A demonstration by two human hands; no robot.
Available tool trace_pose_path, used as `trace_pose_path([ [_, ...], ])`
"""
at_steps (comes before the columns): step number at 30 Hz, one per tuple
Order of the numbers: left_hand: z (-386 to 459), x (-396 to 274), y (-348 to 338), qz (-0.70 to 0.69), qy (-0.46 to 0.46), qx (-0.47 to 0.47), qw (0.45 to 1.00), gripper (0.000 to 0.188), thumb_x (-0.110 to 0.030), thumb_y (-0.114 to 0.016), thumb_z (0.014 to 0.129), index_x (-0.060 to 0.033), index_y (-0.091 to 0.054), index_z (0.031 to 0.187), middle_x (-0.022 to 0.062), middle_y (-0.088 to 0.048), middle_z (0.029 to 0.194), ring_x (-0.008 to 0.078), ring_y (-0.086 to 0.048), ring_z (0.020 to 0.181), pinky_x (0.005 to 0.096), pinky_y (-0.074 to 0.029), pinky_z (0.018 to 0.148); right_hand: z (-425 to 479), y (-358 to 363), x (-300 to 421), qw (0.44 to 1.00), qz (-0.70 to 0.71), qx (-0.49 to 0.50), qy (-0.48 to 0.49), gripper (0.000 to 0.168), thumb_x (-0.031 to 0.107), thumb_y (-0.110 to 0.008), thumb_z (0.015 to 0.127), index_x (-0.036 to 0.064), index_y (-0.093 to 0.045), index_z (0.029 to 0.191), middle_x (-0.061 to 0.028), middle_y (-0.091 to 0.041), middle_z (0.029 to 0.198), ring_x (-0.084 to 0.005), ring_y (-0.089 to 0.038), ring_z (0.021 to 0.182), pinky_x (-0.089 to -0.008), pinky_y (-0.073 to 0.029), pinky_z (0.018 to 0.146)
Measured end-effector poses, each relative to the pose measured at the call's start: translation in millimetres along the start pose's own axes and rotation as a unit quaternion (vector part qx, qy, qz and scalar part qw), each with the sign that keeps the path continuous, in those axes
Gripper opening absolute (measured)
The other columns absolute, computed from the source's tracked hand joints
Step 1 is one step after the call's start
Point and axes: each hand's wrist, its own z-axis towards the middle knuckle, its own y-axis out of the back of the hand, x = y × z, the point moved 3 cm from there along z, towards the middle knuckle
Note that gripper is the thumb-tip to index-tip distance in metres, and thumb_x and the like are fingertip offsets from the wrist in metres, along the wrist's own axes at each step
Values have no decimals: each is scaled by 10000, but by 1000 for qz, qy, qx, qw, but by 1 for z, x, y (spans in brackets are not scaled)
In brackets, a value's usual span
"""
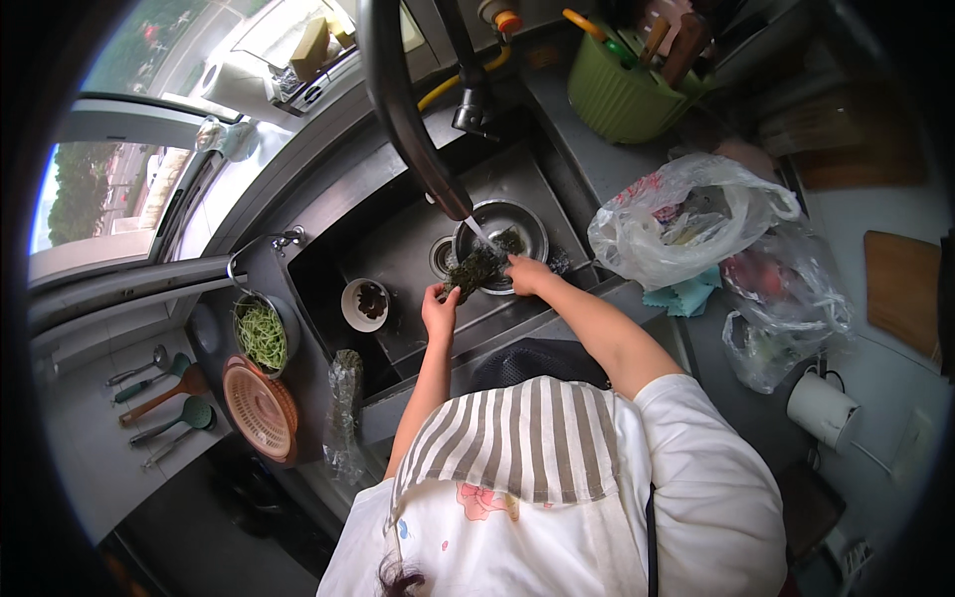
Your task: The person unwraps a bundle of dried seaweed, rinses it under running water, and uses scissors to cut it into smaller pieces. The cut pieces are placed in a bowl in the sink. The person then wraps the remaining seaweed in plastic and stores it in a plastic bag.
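Observation:
My left hand [440, 310] pinches the lower left end of a dark green piece of seaweed [475, 273] between thumb and fingers. At the other end of it, my right hand [528, 276] has its fingertips on the edge, partly hidden by the angle. The seaweed hangs over the left rim of a round stainless steel bowl [541, 237]. Inside that bowl lies more wet green seaweed [511, 240]. Water [477, 230] runs from the dark faucet [436, 175] into the bowl, which stands in the metal sink [403, 242] beside the drain [442, 256].
A white bowl [364, 322] with dark brown pieces sits in the sink's left part. On the left counter are a strainer of green shoots [260, 336], a pink colander [261, 410] and a plastic package [343, 425]. Plastic bags [694, 216] and a green utensil holder [619, 89] stand right.

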Motion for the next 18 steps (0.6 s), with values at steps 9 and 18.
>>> trace_pose_path([
  [9,18,9,-12,-113,136,51,983,320,-150,-758,698,-8,-515,851,45,-548,719,106,-506,535,238,-422,425,-38,-2,-5,988,113,-94,-49,367,151,-491,745,88,-612,1085,-132,-564,1140,-294,-511,1090,-392,-417,923],
  [18,30,13,0,-109,123,135,977,322,-106,-743,702,-42,-498,901,27,-552,787,110,-529,661,237,-445,505,-85,15,6,914,231,-325,-72,289,131,-526,748,64,-644,1004,-149,-618,1030,-310,-579,966,-366,-457,856],
])
